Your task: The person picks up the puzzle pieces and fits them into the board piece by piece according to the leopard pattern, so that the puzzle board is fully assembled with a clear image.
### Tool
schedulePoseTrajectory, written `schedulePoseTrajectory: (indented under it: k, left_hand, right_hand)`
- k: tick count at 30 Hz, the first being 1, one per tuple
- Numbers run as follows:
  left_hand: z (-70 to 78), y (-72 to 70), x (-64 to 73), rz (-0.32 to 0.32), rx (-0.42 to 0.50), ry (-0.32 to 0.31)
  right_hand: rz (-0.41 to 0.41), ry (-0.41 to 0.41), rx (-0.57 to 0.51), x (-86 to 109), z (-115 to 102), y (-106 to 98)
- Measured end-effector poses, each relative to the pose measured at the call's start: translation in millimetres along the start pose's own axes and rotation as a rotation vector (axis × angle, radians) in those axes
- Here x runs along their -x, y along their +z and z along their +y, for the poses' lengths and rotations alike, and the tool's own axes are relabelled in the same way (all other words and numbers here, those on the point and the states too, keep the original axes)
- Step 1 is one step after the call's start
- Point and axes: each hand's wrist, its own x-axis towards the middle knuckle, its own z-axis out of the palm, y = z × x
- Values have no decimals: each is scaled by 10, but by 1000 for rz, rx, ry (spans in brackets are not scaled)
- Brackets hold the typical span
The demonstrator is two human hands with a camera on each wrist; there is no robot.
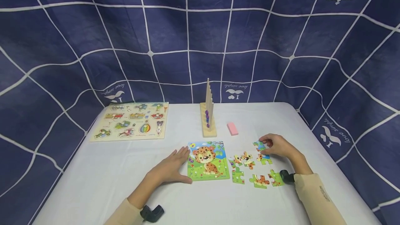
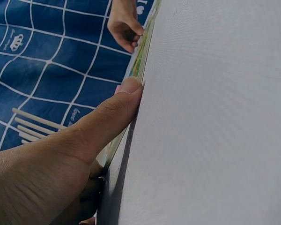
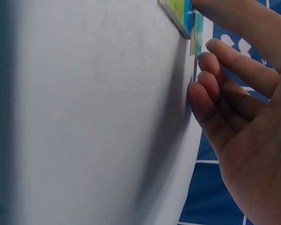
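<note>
A square picture board (image 1: 208, 176) with a spotted cub on it lies flat on the table. Along its left edge, my left hand (image 1: 170, 167) rests with fingers spread; the left wrist view shows the thumb (image 2: 107, 110) against the board's edge. To the right lie several loose jigsaw pieces, among them a blue-green one (image 1: 258, 145) at the top and a blue and orange one (image 1: 265, 160) below it. My right hand (image 1: 278, 146) is beside these two, its fingers loosely bent. In the right wrist view the thumb touches or nearly touches a piece (image 3: 175, 11).
Behind the picture board stands a wooden base (image 1: 209, 133) with upright pegs and purple beads. A pink block (image 1: 232, 128) lies right of it. A peg puzzle board (image 1: 131, 136) with vehicle shapes lies at the back left. A blue checked curtain (image 1: 206, 30) surrounds the white table (image 1: 93, 183).
</note>
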Motion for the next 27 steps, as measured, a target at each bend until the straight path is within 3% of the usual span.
schedulePoseTrajectory:
  k: [8,17,27]
  left_hand:
    - [-3,-3,-15,-5,-13,3]
    - [12,-2,-12,-8,-7,10]
    - [-4,6,-8,-14,-9,-3]
  right_hand:
    - [-22,-15,32,-38,-4,-20]
    - [11,-8,73,9,43,-17]
    - [0,-20,62,28,32,-25]
